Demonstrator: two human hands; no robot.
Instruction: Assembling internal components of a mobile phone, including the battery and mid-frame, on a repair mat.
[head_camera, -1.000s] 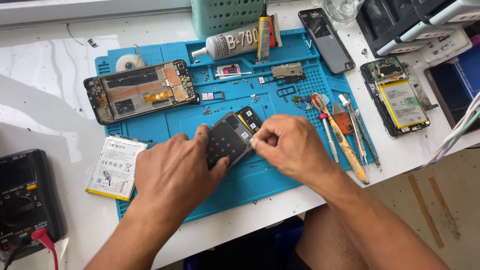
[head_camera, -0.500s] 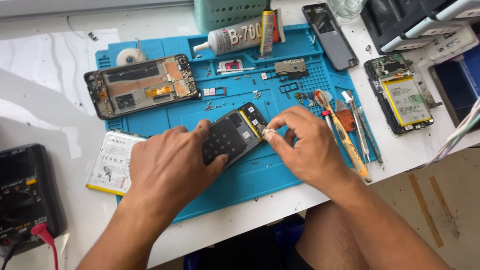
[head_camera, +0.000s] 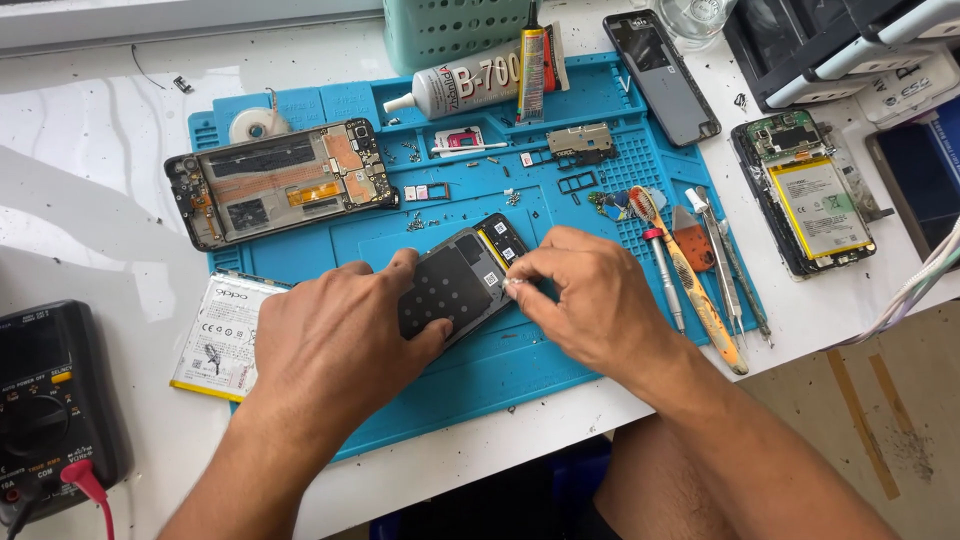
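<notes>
A dark phone panel (head_camera: 455, 285) lies tilted on the blue work mat (head_camera: 560, 215). My left hand (head_camera: 335, 345) presses down on its lower left part, thumb along the edge. My right hand (head_camera: 585, 300) pinches at the panel's right edge with thumb and forefinger; what sits between the fingertips is too small to tell. An opened phone frame (head_camera: 275, 182) with its circuit boards showing lies at the mat's upper left. A white flat battery (head_camera: 222, 335) rests at the mat's left edge, partly under my left wrist.
Screwdrivers, tweezers and a toothbrush (head_camera: 690, 280) lie right of my right hand. A glue tube (head_camera: 470, 85) and a green basket (head_camera: 455, 28) stand at the back. Another opened phone (head_camera: 810, 195) is at right, a black multimeter (head_camera: 50, 395) at lower left.
My right hand has shifted slightly up along the panel's right edge. My left hand stays pressed on the panel, which has turned a little.
</notes>
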